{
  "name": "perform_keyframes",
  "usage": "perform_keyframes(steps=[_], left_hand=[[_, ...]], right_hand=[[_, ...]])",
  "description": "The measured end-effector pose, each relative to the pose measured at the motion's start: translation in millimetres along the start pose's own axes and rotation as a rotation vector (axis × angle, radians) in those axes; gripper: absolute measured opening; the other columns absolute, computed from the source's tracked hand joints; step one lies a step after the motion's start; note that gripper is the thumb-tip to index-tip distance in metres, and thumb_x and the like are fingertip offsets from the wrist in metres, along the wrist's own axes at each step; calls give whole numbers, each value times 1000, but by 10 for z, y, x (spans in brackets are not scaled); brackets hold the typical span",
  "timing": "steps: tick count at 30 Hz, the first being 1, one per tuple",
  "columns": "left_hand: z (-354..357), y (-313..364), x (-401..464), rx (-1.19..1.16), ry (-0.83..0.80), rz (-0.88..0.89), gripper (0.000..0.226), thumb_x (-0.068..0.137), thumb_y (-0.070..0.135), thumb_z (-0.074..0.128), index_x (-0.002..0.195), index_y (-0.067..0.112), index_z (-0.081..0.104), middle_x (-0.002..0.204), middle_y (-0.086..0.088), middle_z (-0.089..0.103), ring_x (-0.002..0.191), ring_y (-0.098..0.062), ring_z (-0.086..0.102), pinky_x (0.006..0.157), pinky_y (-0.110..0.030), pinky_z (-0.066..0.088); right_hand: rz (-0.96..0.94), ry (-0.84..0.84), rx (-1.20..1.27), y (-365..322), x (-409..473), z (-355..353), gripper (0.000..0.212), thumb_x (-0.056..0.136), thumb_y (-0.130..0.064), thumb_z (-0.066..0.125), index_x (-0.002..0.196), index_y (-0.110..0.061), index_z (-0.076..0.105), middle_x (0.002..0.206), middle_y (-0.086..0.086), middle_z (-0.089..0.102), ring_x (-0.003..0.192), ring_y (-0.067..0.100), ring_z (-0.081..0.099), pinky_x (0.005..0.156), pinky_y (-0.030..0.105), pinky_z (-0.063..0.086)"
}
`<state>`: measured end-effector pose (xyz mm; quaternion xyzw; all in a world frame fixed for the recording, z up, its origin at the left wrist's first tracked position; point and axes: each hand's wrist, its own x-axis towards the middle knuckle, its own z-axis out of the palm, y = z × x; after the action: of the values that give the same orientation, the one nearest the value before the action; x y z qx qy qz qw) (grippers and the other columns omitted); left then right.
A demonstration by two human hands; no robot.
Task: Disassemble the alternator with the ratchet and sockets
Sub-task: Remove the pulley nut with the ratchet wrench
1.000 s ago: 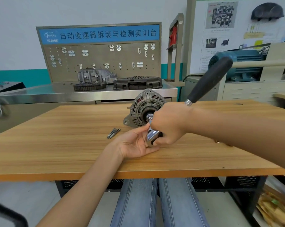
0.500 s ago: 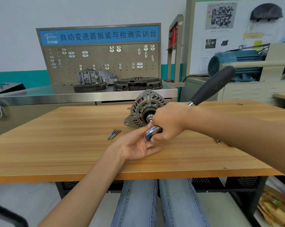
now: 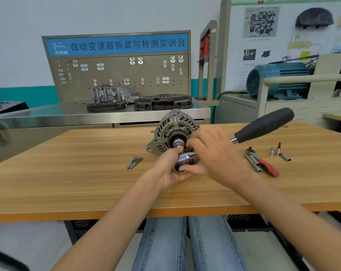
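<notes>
A person seated at a wooden workbench (image 3: 68, 173) works a large ratchet (image 3: 185, 160) against the shaft end of an alternator (image 3: 171, 132), which stands on its edge near the middle of the bench with its shaft pointing toward the camera. The left hand (image 3: 167, 171) cups the chrome ratchet head from below, fingers curled around it, while the right hand (image 3: 216, 153) lies over the head from above with fingers loosely spread rather than clenched, leaving the black handle (image 3: 263, 125) jutting free to the upper right. Done well, this step likely calls for seating the socket squarely on the shaft nut (the socket itself is hidden behind the fingers) and steadying the housing before any pull on the handle, since the alternator rests unclamped and could roll. Three long bolts (image 3: 134, 162) lie just left of the alternator; a smaller red-handled ratchet (image 3: 263, 163) and loose sockets (image 3: 277, 152) sit well to the right.
</notes>
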<state>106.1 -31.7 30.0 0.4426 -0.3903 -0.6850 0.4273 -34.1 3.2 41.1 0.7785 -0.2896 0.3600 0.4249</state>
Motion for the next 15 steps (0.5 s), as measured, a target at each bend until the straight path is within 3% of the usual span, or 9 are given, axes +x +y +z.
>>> perform_keyframes(steps=[2, 4, 7, 8, 10, 11, 13, 15], left_hand=[[17, -9, 8, -13, 18, 7, 25, 100, 26, 48, 94, 4, 58, 57, -9, 68, 47, -16, 65, 43, -23, 51], [22, -12, 17, -27, 28, 10, 28, 100, 25, 47, 91, 1, 58, 56, -13, 67, 44, -17, 64, 41, -22, 50], [23, -16, 5, -33, 24, 12, 31, 100, 26, 46, 94, -1, 58, 57, -16, 67, 44, -19, 64, 40, -22, 49], [27, -13, 0, -39, 25, 12, 30, 100, 26, 46, 94, -1, 58, 57, -16, 67, 44, -19, 63, 40, -22, 49], [37, -14, -20, -50, 12, 13, 28, 100, 25, 47, 94, 1, 59, 58, -14, 67, 43, -18, 63, 40, -22, 49], [38, -13, -22, -52, -3, 15, 27, 99, 25, 48, 95, 2, 60, 59, -13, 67, 44, -18, 62, 41, -21, 49], [30, -25, -22, -62, -32, 12, 24, 99, 24, 47, 94, 5, 61, 61, -11, 68, 45, -17, 63, 42, -21, 50], [10, -29, -15, -50, -57, -4, 25, 100, 25, 44, 92, 8, 61, 64, -9, 69, 48, -17, 65, 45, -23, 52]], right_hand=[[219, 263, 66, -117, -260, 48, 38, 77, -40, 68, 88, -6, 55, 85, 13, 60, 85, 21, 47, 75, 32, 37], [633, 417, 237, -328, -410, 85, 38, 79, -40, 65, 95, -12, 46, 94, 3, 51, 86, 14, 42, 78, 30, 36], [1408, 467, 826, -485, -293, 97, 60, 76, -62, 59, 116, -23, 35, 108, -11, 42, 92, -4, 45, 83, 19, 40], [1535, 446, 1078, -455, -220, 127, 61, 78, -63, 51, 122, -24, 36, 109, -11, 48, 94, -5, 50, 81, 19, 42], [1572, 427, 1470, -366, -91, 232, 51, 90, -57, 37, 121, -18, 47, 94, -3, 67, 87, 7, 64, 78, 25, 50], [1535, 416, 1530, -343, -12, 269, 46, 93, -55, 33, 112, -17, 53, 79, -2, 69, 79, 12, 67, 73, 26, 52], [1498, 466, 1498, -368, 117, 315, 39, 96, -52, 34, 88, -17, 52, 53, -4, 57, 63, 18, 60, 58, 25, 50], [1525, 550, 1467, -388, 175, 353, 38, 96, -47, 40, 73, -18, 44, 46, -7, 44, 53, 17, 49, 55, 28, 47]])
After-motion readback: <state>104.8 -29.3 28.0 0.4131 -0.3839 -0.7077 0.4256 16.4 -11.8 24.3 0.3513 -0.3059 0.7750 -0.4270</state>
